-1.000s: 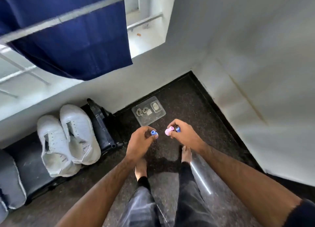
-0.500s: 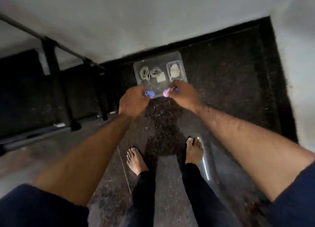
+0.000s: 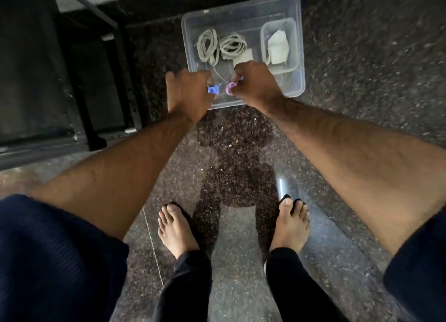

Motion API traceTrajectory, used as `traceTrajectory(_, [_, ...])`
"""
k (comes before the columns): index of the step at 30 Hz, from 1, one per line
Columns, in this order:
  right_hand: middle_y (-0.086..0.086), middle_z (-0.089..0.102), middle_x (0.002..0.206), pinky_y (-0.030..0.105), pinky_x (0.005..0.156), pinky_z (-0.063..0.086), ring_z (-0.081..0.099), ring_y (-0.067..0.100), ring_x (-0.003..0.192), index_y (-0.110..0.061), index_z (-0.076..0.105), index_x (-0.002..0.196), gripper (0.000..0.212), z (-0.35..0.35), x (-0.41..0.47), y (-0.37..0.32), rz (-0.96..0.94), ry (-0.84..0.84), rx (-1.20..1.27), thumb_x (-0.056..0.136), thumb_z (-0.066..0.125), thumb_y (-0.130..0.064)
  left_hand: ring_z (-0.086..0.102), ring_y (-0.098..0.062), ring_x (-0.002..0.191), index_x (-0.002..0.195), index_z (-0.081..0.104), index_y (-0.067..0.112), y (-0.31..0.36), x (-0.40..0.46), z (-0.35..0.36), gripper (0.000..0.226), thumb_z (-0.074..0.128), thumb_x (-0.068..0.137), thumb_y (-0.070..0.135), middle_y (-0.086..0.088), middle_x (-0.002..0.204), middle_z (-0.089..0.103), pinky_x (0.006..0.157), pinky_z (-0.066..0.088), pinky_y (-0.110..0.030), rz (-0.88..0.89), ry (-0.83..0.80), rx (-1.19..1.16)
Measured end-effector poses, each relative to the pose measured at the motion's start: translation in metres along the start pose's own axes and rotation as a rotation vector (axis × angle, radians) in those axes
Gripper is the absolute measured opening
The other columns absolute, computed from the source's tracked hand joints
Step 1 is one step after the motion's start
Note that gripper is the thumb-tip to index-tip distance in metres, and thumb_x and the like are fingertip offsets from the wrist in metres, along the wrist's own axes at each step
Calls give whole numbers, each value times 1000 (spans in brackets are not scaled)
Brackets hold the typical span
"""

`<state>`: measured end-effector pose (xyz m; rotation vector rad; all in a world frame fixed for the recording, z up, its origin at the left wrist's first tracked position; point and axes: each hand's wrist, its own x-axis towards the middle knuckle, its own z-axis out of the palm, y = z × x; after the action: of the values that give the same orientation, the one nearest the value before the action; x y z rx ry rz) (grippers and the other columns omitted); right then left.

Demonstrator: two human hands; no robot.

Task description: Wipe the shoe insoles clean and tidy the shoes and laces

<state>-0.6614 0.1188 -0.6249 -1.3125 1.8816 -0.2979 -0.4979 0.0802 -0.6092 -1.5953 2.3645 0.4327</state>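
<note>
Your left hand (image 3: 187,92) is curled, pinching a small blue plastic piece (image 3: 212,89) at the fingertips. Your right hand (image 3: 255,83) is curled too, pinching a small pink plastic piece (image 3: 230,87). The two pieces are close but apart, both over the near edge of the clear tub (image 3: 299,56). What they are exactly, can't tell, too small and blurred.

Nearest you: bare feet (image 3: 177,230) on the dark speckled floor (image 3: 362,68), dark trousers, dark blue sleeves at both frame edges.

Past your hands the tub sits on the floor. Inside it, two bundles of pale laces (image 3: 208,46) lie side by side in the left part, a thin strand trailing toward your hands. A smaller clear box (image 3: 265,31) in the tub's right part holds a white folded cloth (image 3: 277,46).

Left and farther off, a black metal frame (image 3: 120,63) stands by the wall. Shoes and insoles not in view.
</note>
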Motion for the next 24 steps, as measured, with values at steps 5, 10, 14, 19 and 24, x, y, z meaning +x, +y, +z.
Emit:
traceTrajectory(5, [5, 72, 94, 22, 62, 43, 64, 15, 85, -12, 71, 88, 20, 12, 7, -2, 1, -56, 3, 74, 85, -13, 62, -24, 105, 109, 70, 30, -4, 2, 15, 21, 66, 92, 41, 4, 100, 77, 96, 33, -43, 19, 33, 31])
traceTrajectory(10, [5, 67, 106, 17, 64, 47, 63, 16, 92, -7, 68, 109, 33, 2, 4, -8, -19, -146, -26, 81, 83, -17, 61, -26, 108, 115, 71, 29, 0, -3, 17, 25, 65, 93, 41, -1, 104, 76, 97, 35, -43, 26, 56, 73])
traceTrajectory(14, [-4, 57, 94, 10, 51, 40, 53, 5, 75, -10, 52, 113, 20, -15, -6, -2, 46, -82, 207, 97, 60, -20, 63, -27, 107, 120, 67, 28, -1, -11, 13, 30, 65, 93, 39, -1, 105, 76, 97, 36, -44, 37, 70, 7])
traceTrajectory(19, [13, 62, 100, 23, 65, 41, 54, 15, 85, -2, 52, 113, 21, -25, -24, 3, 79, -9, 381, 99, 45, -17, 61, -28, 110, 125, 63, 21, 0, -21, 1, 35, 67, 92, 32, -5, 117, 66, 95, 41, -46, 103, 88, -52])
traceTrajectory(24, [7, 65, 115, -2, 72, 42, 63, 10, 96, -12, 71, 109, 14, -26, -23, 4, -13, -5, 250, 95, 69, -14, 55, -27, 116, 129, 62, 22, -1, -24, -4, 35, 64, 94, 28, -5, 124, 59, 97, 40, -48, 137, 68, -48])
